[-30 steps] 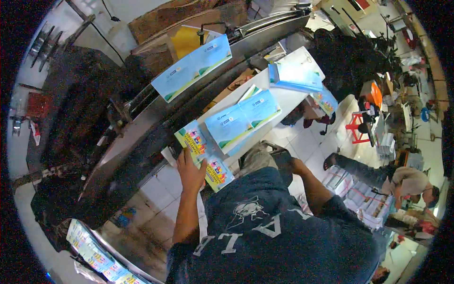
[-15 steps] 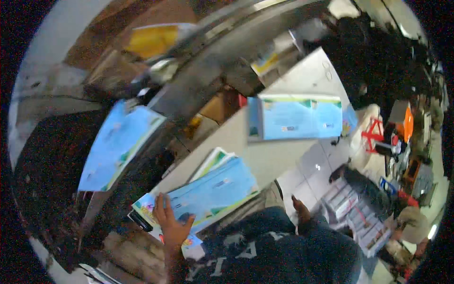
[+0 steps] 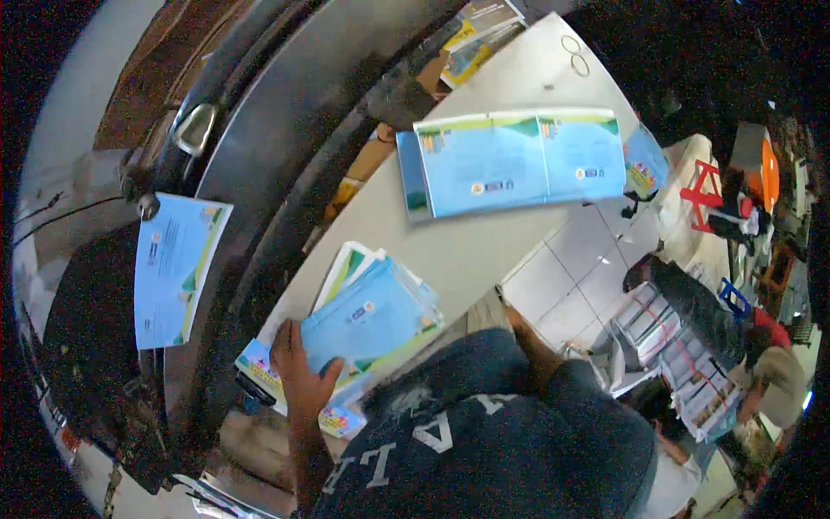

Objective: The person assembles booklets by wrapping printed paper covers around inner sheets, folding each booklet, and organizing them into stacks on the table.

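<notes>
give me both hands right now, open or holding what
left hand: open, flat on the stack of blue booklets
right hand: hidden under the table edge, cannot be told

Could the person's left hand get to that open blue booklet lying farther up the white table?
Probably yes. The left hand rests on the near stack of blue booklets, and only bare white table lies between it and the open blue booklet. It looks a long stretch, though.

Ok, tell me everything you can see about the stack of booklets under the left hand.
The stack of booklets is a loose, fanned pile of thin paper covers, mostly light blue with green and white edges and a small round emblem on top. It lies flat near the edge of the white table, corners skewed. The left hand rests spread on its lower left corner, fingers over the top cover.
</notes>
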A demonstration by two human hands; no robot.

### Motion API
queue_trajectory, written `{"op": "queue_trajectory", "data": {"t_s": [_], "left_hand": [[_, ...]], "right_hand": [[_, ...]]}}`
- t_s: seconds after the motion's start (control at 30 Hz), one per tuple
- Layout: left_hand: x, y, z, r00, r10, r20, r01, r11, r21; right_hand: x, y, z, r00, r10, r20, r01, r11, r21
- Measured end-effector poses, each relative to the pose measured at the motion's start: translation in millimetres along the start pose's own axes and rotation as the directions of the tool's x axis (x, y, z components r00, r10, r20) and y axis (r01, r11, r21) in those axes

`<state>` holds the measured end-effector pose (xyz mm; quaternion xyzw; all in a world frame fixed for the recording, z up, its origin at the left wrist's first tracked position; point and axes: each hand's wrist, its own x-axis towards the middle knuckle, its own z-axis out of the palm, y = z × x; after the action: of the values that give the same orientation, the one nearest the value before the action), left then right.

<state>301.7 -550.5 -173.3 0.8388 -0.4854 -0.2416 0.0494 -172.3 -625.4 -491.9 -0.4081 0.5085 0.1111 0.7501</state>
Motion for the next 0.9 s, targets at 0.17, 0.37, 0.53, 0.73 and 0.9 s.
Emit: {"op": "queue_trajectory", "data": {"t_s": [0.17,0.37,0.53,0.73,0.9], "left_hand": [[5.3,4.1,-5.8,0.994,0.026,-0.108,-0.022,0.999,0.039],[42.8,40.8,-23.7,0.977,0.187,-0.101,-0.195,0.978,-0.080],[52.0,69.2,-16.8,0.991,0.125,-0.043,-0.126,0.992,-0.027],[49.6,67.5,-14.1,0.995,0.073,-0.072,-0.078,0.994,-0.074],[36.2,35.3,-8.5,0.989,0.076,-0.127,-0.094,0.985,-0.144]], "right_hand": [[32.9,-52.4,-16.0,0.989,0.008,0.149,0.045,0.937,-0.347],[56.6,-54.6,-56.7,0.966,-0.191,0.177,0.259,0.766,-0.588],[23.4,-148.6,-71.0,0.870,-0.420,-0.257,0.247,0.823,-0.511],[-87.1,-246.6,-41.4,0.949,-0.287,0.127,0.312,0.910,-0.272],[-120.5,-281.4,14.5,0.773,-0.515,0.370,0.630,0.693,-0.350]]}}
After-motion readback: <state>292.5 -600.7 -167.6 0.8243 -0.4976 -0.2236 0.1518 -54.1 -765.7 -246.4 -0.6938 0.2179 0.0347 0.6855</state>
